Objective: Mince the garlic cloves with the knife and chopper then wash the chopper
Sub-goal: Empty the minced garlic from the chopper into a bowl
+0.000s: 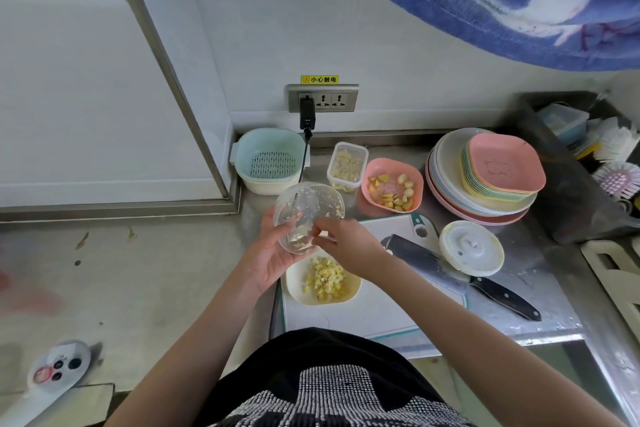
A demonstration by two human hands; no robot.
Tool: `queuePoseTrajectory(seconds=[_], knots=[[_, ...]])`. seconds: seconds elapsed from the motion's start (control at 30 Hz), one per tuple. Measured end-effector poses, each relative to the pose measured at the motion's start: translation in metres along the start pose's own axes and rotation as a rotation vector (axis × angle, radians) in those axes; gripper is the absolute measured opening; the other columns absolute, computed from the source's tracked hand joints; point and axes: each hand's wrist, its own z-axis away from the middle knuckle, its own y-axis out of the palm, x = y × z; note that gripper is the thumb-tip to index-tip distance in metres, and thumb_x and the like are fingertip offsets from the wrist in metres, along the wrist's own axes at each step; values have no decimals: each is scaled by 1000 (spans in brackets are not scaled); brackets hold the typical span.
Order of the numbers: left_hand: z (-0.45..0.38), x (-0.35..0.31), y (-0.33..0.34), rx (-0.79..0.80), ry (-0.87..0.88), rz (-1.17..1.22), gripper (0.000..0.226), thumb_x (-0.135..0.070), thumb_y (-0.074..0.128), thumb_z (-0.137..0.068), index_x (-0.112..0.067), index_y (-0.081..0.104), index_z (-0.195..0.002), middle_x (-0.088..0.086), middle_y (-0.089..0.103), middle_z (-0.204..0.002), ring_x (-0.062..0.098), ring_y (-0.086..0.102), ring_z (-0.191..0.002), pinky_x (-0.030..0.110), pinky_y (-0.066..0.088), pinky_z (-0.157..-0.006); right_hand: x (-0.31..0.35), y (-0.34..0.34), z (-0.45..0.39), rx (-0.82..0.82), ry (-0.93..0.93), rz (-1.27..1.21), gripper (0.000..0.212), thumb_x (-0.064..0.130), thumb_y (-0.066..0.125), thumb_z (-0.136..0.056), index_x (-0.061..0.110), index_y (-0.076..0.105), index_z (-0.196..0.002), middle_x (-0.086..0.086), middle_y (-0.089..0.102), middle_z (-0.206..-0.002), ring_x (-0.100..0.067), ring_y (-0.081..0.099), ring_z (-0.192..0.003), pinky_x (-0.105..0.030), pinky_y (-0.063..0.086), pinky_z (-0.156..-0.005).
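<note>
Tilting chopper bowl (308,211), mouth toward the camera: left hand (273,253) cups it (right hand (341,243) fingers inside).

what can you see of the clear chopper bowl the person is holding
The chopper bowl is a round cup of clear plastic, its inside smeared with bits of minced garlic. It is held in the air, tilted with its mouth toward the camera, above the cream dish of minced garlic on the cutting board. The left hand cups it from below and the side; the right hand reaches its fingers into the rim. Its lid is off.
</note>
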Motion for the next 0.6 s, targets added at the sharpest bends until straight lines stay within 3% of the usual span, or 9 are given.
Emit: queuePoseTrajectory(seconds=[0.07,0.13,0.3,0.4,0.5,0.6], knots=[[0,-2,-3,5,4,11,95,-12,96,-41,-26,50,-122,14,59,-128,43,60,-107,60,51,-85,-6,-1,7,57,30,22,11,25,58,-93,16,63,-96,15,54,-68,-8,53,-68,-30,49,-72],[-1,-4,-9,-20,-1,-3,99,-12,97,-39,-30,50,-124,11,54,-134,44,56,-114,60,48,-91,-13,-5,13,75,50,55,9,26,58,-93,19,63,-96,9,60,-76,-14,57,-77,-33,50,-75],[-3,-1,-12,-18,-12,-43,109,-14,96,-42,-32,43,-136,8,49,-141,43,57,-116,59,45,-95,-9,-6,-2,-88,72,96,11,25,53,-95,17,59,-98,-7,61,-84,-26,55,-78,-34,43,-64],[-3,-3,-8,6,-12,-108,109,-20,96,-46,-22,41,-140,11,52,-140,38,58,-110,53,48,-94,-4,5,-1,-50,80,145,11,27,51,-96,19,58,-100,-8,65,-92,-29,58,-86,-36,48,-68],[-3,-3,-13,-33,-3,-129,106,-24,97,-45,-20,44,-137,11,53,-138,36,59,-109,49,53,-89,-3,7,12,29,74,157,14,28,50,-97,19,58,-101,-6,65,-91,-25,57,-84,-33,43,-66],[-3,-2,-16,-68,-6,-121,108,-24,99,-39,-23,46,-133,9,50,-141,37,59,-109,45,58,-81,-4,1,10,-59,80,113,12,27,51,-96,18,60,-98,-4,62,-83,-26,57,-80,-34,44,-66]])
